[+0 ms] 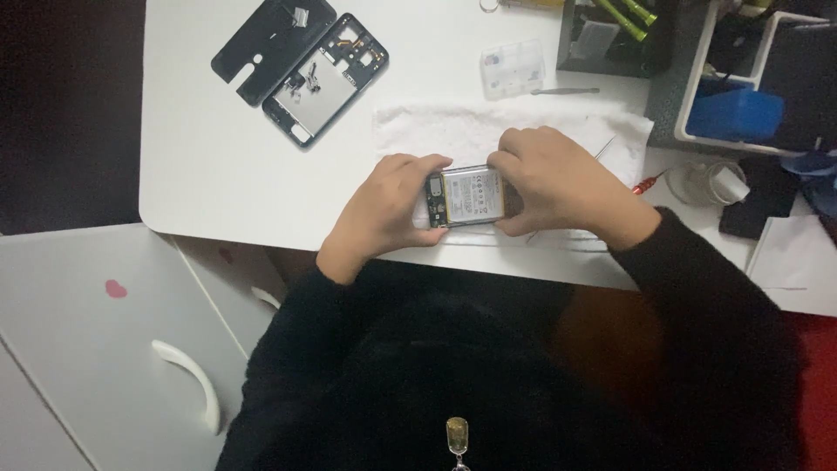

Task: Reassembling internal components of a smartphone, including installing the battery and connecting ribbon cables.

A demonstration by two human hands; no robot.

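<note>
An opened phone with its pale battery and green circuit board showing lies between both hands, just above a white cloth on the white table. My left hand grips its left end, thumb and fingers wrapped round the edges. My right hand covers its right end, fingers curled over the top edge. Both sleeves are black.
A black back cover and a phone frame lie at the table's far left. A clear parts box and tweezers sit behind the cloth. A tool tray, white bin and cup stand right. White drawers are at lower left.
</note>
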